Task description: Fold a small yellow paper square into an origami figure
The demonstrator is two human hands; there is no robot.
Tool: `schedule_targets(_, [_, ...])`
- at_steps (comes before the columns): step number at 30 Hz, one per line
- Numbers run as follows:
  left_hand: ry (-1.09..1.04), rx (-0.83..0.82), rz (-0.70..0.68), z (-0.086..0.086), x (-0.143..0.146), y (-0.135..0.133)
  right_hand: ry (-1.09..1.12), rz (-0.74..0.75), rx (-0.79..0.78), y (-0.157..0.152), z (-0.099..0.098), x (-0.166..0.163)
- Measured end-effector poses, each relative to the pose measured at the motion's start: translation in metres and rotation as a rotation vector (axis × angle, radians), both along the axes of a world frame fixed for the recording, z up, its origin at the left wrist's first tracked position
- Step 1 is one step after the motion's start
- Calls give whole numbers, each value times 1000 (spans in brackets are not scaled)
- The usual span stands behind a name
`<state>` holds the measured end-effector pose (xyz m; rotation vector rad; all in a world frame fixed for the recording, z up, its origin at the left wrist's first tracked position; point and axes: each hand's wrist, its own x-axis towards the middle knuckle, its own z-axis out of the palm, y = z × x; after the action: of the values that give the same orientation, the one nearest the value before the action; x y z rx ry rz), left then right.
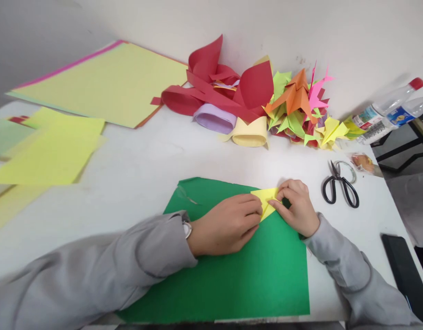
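Observation:
A small piece of folded yellow paper [267, 197] is held between both hands, above the far right part of a green sheet [252, 284]. My left hand [228, 224] grips its left side with curled fingers that hide that end. At the paper's right side my right hand [296, 207] pinches it between thumb and fingers. A crease or flap shows in the middle of the paper. On the green sheet, left of the hands, lies a thin clear strip [186, 196].
Black-handled scissors [340, 185] and a tape roll [347, 172] lie right of my right hand. Behind stand red paper shapes [255, 87], folded paper pieces [297, 94] and plastic bottles [386, 110]. Yellow sheets [56, 146] are at left, a black phone [402, 261] at right.

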<state>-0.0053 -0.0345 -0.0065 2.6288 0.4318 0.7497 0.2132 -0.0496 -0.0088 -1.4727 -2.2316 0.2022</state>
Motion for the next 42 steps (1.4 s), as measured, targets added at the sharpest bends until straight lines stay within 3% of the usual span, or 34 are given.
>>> schedule_targets(6, [-27,-56,-49,5,-5,4,12,1,3,0,2,-1])
schedule_targets(17, [20,104,-190,8,-11,8,39,2,-38,-1,2,0])
schedule_targets(42, [22,104,-249,12,-14,11,76,-45,-57,-4,6,-3])
